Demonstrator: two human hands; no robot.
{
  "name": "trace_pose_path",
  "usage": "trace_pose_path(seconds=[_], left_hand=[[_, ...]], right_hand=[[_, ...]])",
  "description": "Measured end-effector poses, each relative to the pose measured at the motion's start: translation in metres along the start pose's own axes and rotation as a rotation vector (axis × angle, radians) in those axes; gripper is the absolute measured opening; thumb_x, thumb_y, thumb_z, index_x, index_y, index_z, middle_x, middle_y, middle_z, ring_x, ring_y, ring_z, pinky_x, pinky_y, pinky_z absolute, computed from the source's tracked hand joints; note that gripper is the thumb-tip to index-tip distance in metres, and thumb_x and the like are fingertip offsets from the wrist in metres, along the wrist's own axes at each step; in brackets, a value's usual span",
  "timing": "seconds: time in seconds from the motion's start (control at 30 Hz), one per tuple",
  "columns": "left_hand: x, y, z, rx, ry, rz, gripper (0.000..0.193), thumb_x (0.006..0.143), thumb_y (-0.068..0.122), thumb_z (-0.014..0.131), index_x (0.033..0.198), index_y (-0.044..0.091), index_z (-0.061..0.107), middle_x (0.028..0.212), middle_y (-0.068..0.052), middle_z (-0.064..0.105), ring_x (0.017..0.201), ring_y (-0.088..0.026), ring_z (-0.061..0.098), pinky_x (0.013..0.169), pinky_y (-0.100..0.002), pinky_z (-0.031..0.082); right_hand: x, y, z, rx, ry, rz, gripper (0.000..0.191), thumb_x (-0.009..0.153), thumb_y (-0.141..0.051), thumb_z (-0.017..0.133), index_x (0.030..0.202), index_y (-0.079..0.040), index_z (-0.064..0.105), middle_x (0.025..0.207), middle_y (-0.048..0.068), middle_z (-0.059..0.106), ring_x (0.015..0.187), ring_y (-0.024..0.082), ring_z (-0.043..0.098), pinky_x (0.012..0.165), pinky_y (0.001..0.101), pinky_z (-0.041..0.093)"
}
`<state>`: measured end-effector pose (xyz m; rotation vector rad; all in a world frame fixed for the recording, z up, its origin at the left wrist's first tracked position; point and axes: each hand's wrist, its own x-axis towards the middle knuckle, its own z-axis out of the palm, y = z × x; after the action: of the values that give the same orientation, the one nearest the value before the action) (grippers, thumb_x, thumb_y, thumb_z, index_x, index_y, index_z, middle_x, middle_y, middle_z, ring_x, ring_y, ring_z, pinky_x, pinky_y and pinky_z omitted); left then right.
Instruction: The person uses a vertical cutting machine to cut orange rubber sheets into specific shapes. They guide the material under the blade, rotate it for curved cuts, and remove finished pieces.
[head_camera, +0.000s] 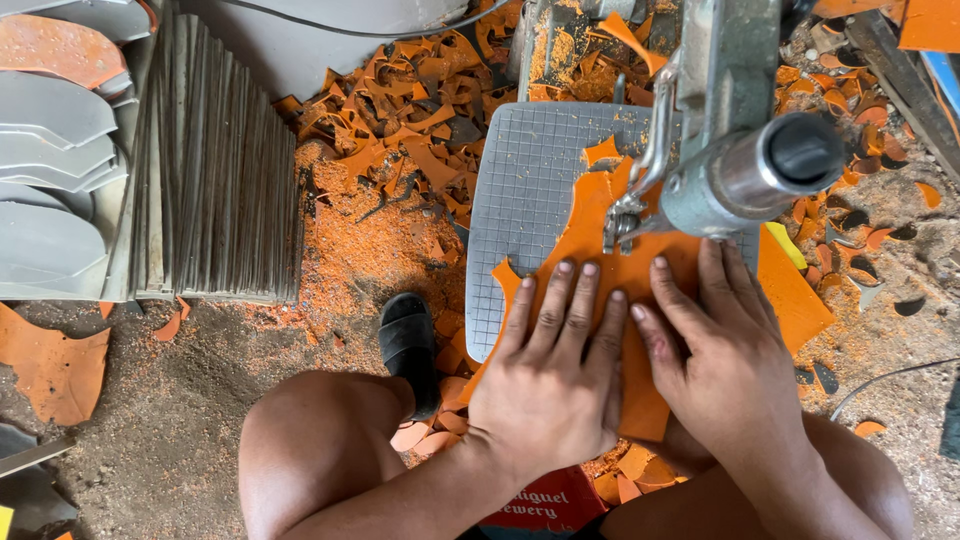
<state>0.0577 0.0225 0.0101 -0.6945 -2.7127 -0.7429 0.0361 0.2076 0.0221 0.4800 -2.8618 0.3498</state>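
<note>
Both hands, left hand (555, 375) and right hand (725, 350), are pressing flat, fingers spread, on the flat orange sheet (610, 275) lying on the grey gridded metal plate (525, 190) at centre frame.

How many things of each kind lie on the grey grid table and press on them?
Orange sheet: 1
Yellow strip: 1
Hands flat on the sheet: 2, left hand and right hand
Saw head above the grid table: 1
Total: 5
</note>
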Motion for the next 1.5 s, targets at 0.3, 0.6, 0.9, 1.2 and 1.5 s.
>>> trace_pose_path(seconds=[0.3,0.6,0.9,1.2,1.5], left_hand=[[0.0,0.015,0.013,0.05,0.031,0.056,0.048,0.093,0.022,0.057,0.134,-0.001,0.065,0.152,-0.023,0.055,0.147,-0.04,0.049,0.122,-0.063,0.035],[-0.008,0.025,0.03,-0.024,0.087,0.144,0.017,0.094,0.023,0.063,0.108,0.013,0.062,0.116,-0.009,0.059,0.113,-0.028,0.059,0.09,-0.046,0.048],[0.0,0.042,0.049,-0.06,0.08,0.103,0.011,0.095,0.021,0.062,0.103,0.013,0.059,0.103,-0.005,0.057,0.098,-0.026,0.057,0.084,-0.048,0.046],[0.012,0.063,0.058,-0.292,0.181,0.094,0.022,0.103,0.03,0.067,0.097,0.012,0.058,0.099,-0.007,0.058,0.094,-0.026,0.057,0.082,-0.044,0.042],[0.006,0.044,0.009,-0.45,0.124,0.355,0.017,0.099,0.027,0.075,0.098,0.014,0.063,0.099,-0.004,0.061,0.097,-0.022,0.062,0.082,-0.036,0.045]], right_hand=[[0.001,0.002,0.006,-0.021,0.012,0.03,0.041,0.096,-0.022,0.066,0.134,-0.007,0.07,0.145,0.031,0.057,0.137,0.048,0.053,0.113,0.0508,0.044],[0.014,0.009,-0.001,0.156,0.058,-0.024,0.032,0.099,-0.016,0.066,0.128,-0.002,0.07,0.136,0.026,0.062,0.13,0.047,0.056,0.112,0.0503,0.046],[0.03,0.026,0.001,0.252,0.103,-0.079,0.023,0.101,-0.012,0.068,0.122,-0.002,0.072,0.124,0.016,0.07,0.118,0.037,0.065,0.105,0.0454,0.051],[0.035,0.018,-0.007,0.259,0.114,0.098,0.019,0.102,-0.015,0.072,0.116,-0.004,0.075,0.113,0.016,0.073,0.102,0.035,0.069,0.089,0.0439,0.055],[0.029,0.009,0.0,0.139,0.204,-0.072,0.022,0.103,-0.007,0.067,0.119,0.007,0.071,0.13,0.022,0.068,0.13,0.043,0.061,0.115,0.0471,0.047]])
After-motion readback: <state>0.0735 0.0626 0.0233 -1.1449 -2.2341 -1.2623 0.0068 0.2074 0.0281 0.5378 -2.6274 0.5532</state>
